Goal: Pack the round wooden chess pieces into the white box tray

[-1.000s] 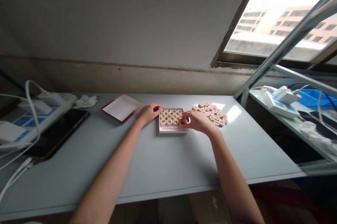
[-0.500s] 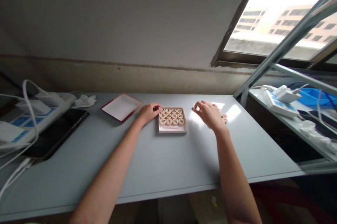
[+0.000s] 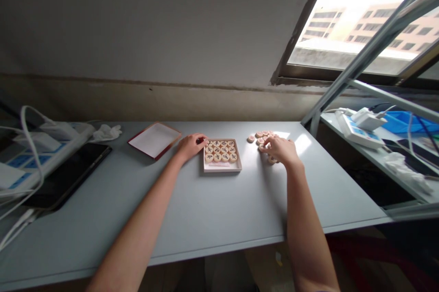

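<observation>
Comparing with one second ago, we find the right grip (image 3: 281, 150) moved from the box (image 3: 222, 170) to loose discs (image 3: 259, 141) right of it on the tabletop (image 3: 212, 209); whether it pinches one, we cannot tell. The left grip (image 3: 190, 148) remains at the box's left edge, closure unclear.

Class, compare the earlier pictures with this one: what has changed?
The right hand let go of a round, pale, black-marked piece in the shallow white box and moved right to the loose, round, pale pieces. The left hand stayed by the box's left edge.
</observation>
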